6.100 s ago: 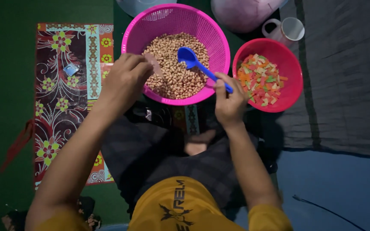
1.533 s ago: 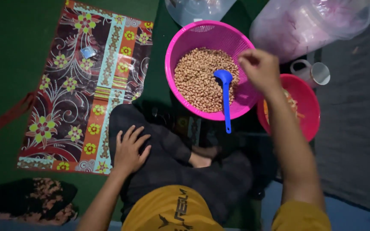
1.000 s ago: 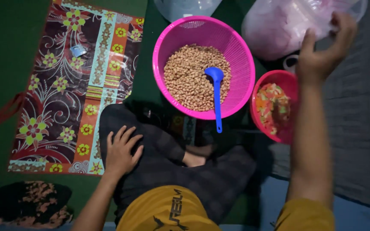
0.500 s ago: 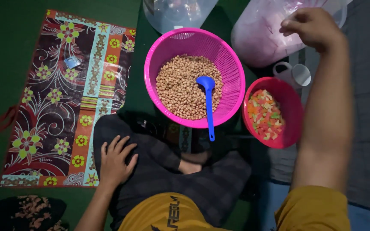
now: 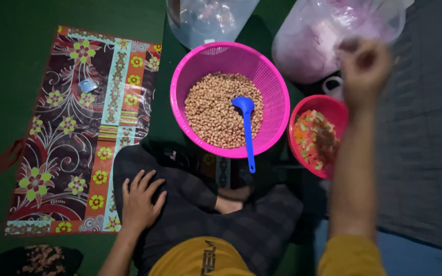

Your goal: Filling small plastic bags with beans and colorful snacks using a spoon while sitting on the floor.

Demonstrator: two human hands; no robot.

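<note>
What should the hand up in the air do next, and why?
Probably bring the right hand down to the blue scoop. That hand is raised by the plastic bag, blurred, while the scoop lies unheld in the pink basket of peanuts. The left hand rests on the knee.

Left hand (image 5: 140, 203) flat, fingers spread, palm down on own left thigh. Right arm stretched forward and raised, right hand (image 5: 365, 67) blurred, fingers loosely curled; grip unclear.
</note>
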